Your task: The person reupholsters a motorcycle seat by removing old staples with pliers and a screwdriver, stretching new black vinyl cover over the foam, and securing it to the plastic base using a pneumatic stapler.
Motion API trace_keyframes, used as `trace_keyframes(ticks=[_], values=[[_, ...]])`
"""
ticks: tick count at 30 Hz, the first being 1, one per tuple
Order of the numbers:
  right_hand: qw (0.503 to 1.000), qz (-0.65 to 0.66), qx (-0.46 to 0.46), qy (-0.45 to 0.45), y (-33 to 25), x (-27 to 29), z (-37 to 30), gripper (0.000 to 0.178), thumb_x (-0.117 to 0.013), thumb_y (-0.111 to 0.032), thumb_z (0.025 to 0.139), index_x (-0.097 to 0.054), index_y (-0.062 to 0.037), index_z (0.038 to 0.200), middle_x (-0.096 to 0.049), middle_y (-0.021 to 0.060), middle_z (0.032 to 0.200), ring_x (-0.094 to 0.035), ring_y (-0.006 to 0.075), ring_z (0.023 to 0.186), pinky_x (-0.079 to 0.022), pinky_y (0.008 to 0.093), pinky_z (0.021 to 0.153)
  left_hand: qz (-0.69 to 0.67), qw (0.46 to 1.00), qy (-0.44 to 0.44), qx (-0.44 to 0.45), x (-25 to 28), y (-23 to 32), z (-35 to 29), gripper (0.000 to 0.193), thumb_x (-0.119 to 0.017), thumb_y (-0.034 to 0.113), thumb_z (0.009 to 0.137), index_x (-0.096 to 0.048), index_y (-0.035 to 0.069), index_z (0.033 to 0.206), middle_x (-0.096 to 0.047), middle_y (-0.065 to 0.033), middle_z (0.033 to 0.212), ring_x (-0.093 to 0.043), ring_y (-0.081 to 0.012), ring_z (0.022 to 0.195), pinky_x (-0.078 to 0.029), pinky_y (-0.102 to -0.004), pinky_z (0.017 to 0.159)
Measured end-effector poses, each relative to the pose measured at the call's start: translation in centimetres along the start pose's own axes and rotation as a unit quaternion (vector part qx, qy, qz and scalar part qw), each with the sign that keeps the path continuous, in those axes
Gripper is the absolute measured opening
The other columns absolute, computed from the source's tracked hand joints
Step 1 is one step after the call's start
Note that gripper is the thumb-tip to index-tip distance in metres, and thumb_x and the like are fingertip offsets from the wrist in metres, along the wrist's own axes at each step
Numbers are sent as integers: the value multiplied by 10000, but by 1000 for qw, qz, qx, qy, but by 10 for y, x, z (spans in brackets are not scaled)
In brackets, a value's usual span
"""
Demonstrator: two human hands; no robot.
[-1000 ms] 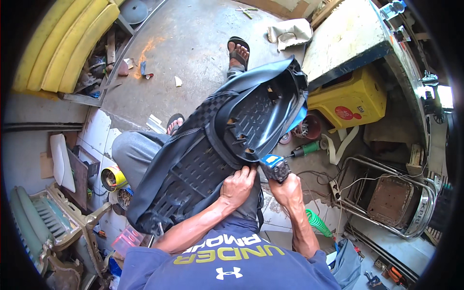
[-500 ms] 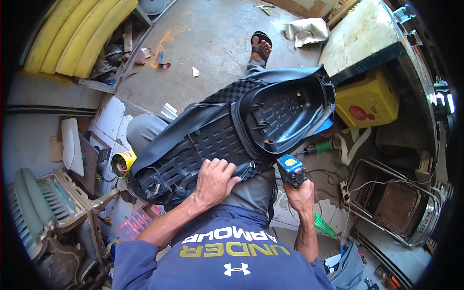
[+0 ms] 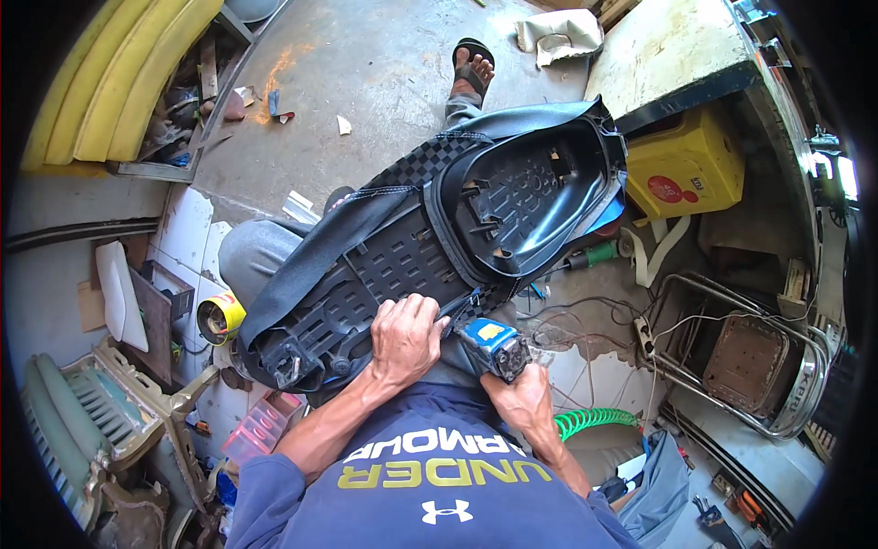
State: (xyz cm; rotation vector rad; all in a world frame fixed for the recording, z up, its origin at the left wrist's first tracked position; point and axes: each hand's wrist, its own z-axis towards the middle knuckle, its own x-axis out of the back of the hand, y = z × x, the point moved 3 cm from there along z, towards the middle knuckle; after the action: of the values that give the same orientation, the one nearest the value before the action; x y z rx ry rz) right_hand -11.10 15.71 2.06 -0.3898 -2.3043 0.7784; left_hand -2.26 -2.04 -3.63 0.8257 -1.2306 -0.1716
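A scooter seat [image 3: 389, 265] lies underside up across my lap, its black ribbed plastic base and deep hollow showing. Loose black cover material [image 3: 315, 242] drapes over its far edge, with a checkered strip along part of it. My left hand [image 3: 407, 343] is closed on the cover's edge at the near rim of the base, fingers bent over it. In my right hand [image 3: 519, 395] is a blue and black staple gun [image 3: 494, 346], its nose close to the near rim beside my left hand. Whether the nose touches the cover cannot be made out.
A green coiled air hose [image 3: 594, 421] runs off to the right of my right forearm. Beyond it stands a metal-framed chair [image 3: 745, 357]. A yellow container [image 3: 686, 169] sits under the bench [image 3: 672, 59]. At left are a yellow can [image 3: 222, 317] and a pink plastic box [image 3: 263, 425].
My right hand has brought the staple gun left, up to the seat's near rim beside my left hand. My left hand keeps its grip. The whole view has shifted slightly.
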Motion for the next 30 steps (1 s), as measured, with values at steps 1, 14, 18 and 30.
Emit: trace_keyframes(ticks=[1, 14, 18, 30], values=[[1000, -10, -15, -7, -1, -1, 1, 288, -711, -216, 789, -749, -3, 979, -707, 276, 780, -730, 448, 841, -568, 482, 739, 1, 1000, 0, -1, -1, -1, -1, 229, -802, 167, 779, -598, 72, 818, -586, -77, 789, -589, -282, 725, -417, -407, 691], [996, -65, -63, -26, -17, -7, 8, 335, -674, -133, 818, -744, -9, 1121, -766, 181, 916, -756, 246, 887, -559, 410, 817, -5, 1000, 14, -7, -7, -6, -7, 188, -782, 147, 787, -613, 83, 840, -579, -74, 817, -594, -264, 752, -417, -403, 697], [998, -47, -47, -4, -21, -8, 12, 333, -695, -205, 802, -741, 11, 1051, -738, 250, 863, -739, 386, 912, -561, 464, 817, -9, 1000, 14, -9, -9, -7, -8, 179, -775, 148, 795, -618, 83, 853, -579, -73, 826, -595, -260, 761, -417, -400, 700], [986, 18, -127, -106, 55, 65, 34, 209, -683, -170, 758, -734, -40, 914, -651, 26, 643, -606, 84, 606, -457, 286, 546, 6, 1000, -2, -16, -4, -4, -11, 311, -817, 266, 788, -653, 104, 996, -599, -84, 950, -580, -274, 835, -422, -423, 747]])
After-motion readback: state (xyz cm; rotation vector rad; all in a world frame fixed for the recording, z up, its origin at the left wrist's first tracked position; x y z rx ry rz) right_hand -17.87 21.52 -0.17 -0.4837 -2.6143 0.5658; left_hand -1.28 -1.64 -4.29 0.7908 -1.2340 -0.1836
